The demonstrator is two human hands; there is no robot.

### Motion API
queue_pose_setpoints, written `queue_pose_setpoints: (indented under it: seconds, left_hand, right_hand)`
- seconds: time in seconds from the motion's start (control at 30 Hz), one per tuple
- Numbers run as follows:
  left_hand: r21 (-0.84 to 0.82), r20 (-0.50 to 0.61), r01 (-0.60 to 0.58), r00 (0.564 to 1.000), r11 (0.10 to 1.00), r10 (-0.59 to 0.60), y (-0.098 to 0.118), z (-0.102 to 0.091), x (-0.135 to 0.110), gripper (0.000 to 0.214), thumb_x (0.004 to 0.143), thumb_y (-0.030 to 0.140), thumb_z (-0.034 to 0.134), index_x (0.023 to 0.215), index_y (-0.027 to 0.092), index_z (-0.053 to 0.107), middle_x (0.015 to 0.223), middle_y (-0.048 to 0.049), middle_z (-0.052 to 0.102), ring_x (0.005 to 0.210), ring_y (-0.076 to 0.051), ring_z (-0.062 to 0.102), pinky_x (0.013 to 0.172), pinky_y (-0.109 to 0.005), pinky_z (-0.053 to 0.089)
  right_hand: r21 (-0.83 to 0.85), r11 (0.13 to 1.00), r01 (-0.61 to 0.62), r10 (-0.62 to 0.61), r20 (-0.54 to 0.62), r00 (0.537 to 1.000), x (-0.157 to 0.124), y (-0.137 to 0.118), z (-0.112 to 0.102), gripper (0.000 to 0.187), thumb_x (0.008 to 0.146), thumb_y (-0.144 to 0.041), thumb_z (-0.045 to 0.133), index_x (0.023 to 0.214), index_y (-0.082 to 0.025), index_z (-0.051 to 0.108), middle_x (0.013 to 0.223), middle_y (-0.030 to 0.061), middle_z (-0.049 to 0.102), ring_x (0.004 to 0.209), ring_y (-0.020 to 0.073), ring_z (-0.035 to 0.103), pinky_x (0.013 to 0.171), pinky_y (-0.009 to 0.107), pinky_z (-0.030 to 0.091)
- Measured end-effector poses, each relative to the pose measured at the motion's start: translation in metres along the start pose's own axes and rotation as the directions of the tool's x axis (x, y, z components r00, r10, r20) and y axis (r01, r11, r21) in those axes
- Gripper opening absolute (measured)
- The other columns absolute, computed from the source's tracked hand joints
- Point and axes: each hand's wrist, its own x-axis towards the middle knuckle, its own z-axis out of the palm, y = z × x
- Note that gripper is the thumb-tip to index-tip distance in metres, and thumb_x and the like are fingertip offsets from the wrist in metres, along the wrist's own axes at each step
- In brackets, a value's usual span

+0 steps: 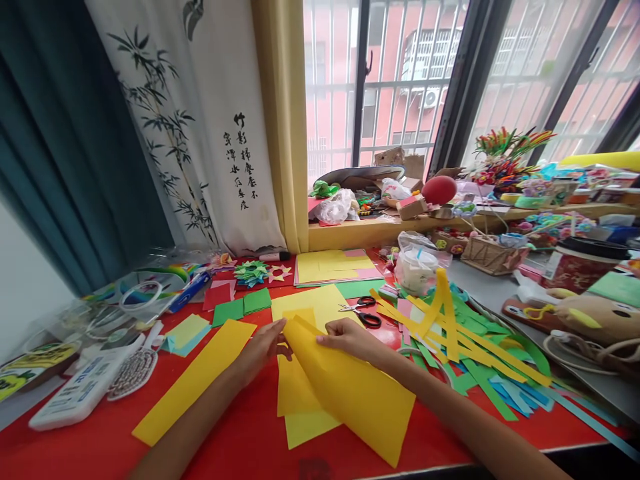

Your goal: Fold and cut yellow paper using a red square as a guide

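Observation:
A sheet of yellow paper (357, 393) is lifted off the red tabletop and bends in a curve between my two hands. My left hand (267, 347) pinches its far left edge. Closed on the upper edge, my right hand (343, 337) has its thumb lying on top. More yellow sheets (313, 430) lie flat beneath the lifted one. Left of my left hand rests a separate yellow strip (195, 383). Black-handled scissors (367, 311) lie just beyond my right hand, partly over a pale yellow sheet (325, 300).
Cut paper strips (480, 340), yellow, green and blue, are heaped on the right. Green squares (243, 307) and folded paper stars (253, 273) sit at the back left. A hairbrush (135, 370) and a white bottle (85, 387) lie at left. A lidded cup (583, 263) stands at far right.

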Motion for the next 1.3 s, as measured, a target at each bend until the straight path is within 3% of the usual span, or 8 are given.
queue_pose_setpoints:
  seconds: [0.17,0.33,0.47,0.63,0.83,1.0,1.2,1.3]
  left_hand:
    - [-0.035,0.057,-0.002,0.998,0.999,0.004,0.004,-0.003,-0.002,0.03,0.075,0.042,0.053,0.089,0.016,0.062,0.079,-0.0076,0.063,0.063,-0.016,0.056,0.057,-0.027,0.044]
    - [-0.111,0.146,-0.005,0.989,0.994,0.021,0.005,-0.01,-0.003,0.04,0.064,0.013,0.051,0.103,0.02,0.059,0.111,-0.0063,0.059,0.101,-0.023,0.053,0.079,-0.029,0.042]
    - [-0.056,0.138,0.034,0.99,0.998,-0.026,-0.002,-0.014,0.001,0.058,0.056,0.005,0.05,0.11,0.023,0.054,0.118,-0.0052,0.056,0.112,-0.023,0.048,0.085,-0.03,0.04]
    - [0.041,0.113,0.134,0.984,0.99,-0.138,-0.008,-0.013,0.005,0.055,0.057,0.01,0.057,0.111,0.02,0.052,0.102,-0.0085,0.063,0.088,-0.023,0.061,0.076,-0.032,0.043]
    - [0.122,-0.16,0.09,0.985,0.988,-0.07,-0.008,-0.033,0.013,0.036,0.061,0.019,0.052,0.098,0.019,0.054,0.081,-0.0012,0.06,0.064,-0.013,0.056,0.052,-0.021,0.039]
    - [0.248,-0.303,0.112,0.952,0.962,-0.032,-0.018,-0.051,0.023,0.023,0.056,0.018,0.047,0.078,0.016,0.054,0.063,0.0022,0.052,0.051,-0.011,0.046,0.047,-0.021,0.033]
    - [0.365,-0.324,0.044,0.942,0.93,0.082,-0.015,-0.044,0.024,0.016,0.061,0.021,0.045,0.072,0.018,0.056,0.068,0.0025,0.051,0.057,-0.011,0.044,0.049,-0.02,0.033]
    - [0.382,-0.288,0.054,0.956,0.922,0.063,-0.013,-0.034,0.019,0.019,0.064,0.024,0.044,0.075,0.018,0.058,0.065,0.0028,0.049,0.053,-0.01,0.042,0.044,-0.02,0.03]
  right_hand:
    - [0.085,0.996,-0.04,0.038,0.024,0.999,0.002,0.001,-0.004,0.05,0.068,-0.062,0.051,0.055,-0.019,0.031,0.049,-0.0072,0.03,0.04,0.0049,0.027,0.039,0.021,0.018]
    - [0.135,0.989,-0.053,0.06,-0.047,0.997,0.007,0.004,-0.009,0.043,0.071,-0.058,0.05,0.058,-0.019,0.037,0.054,-0.0039,0.041,0.043,0.0083,0.04,0.042,0.022,0.029]
    - [0.108,0.994,-0.006,0.022,-0.148,0.989,-0.018,0.001,-0.018,0.031,0.076,-0.05,0.047,0.091,-0.023,0.054,0.091,0.0045,0.057,0.079,0.0191,0.057,0.063,0.028,0.044]
    - [-0.04,0.995,0.088,-0.095,-0.258,0.961,-0.043,0.005,-0.032,0.057,0.069,-0.031,0.059,0.124,-0.028,0.042,0.133,0.0049,0.036,0.118,0.0245,0.038,0.093,0.033,0.036]
    - [0.017,0.996,-0.092,0.093,-0.263,0.96,-0.002,0.023,-0.037,0.03,0.073,-0.043,0.053,0.09,-0.02,0.06,0.088,0.0064,0.061,0.076,0.0216,0.058,0.062,0.031,0.045]
    - [0.067,0.989,-0.135,0.147,-0.233,0.961,0.026,0.048,-0.032,0.034,0.069,-0.047,0.057,0.057,-0.016,0.049,0.049,-0.0022,0.046,0.042,0.0081,0.04,0.041,0.022,0.031]
    - [0.132,0.991,-0.031,0.071,-0.315,0.946,0.028,0.045,-0.028,0.033,0.075,-0.05,0.052,0.077,-0.017,0.052,0.076,0.0027,0.057,0.065,0.011,0.053,0.051,0.019,0.04]
    - [0.205,0.978,-0.038,0.089,-0.241,0.966,0.023,0.029,-0.022,0.041,0.077,-0.054,0.048,0.095,-0.017,0.053,0.096,0.0073,0.06,0.08,0.0144,0.058,0.06,0.022,0.048]
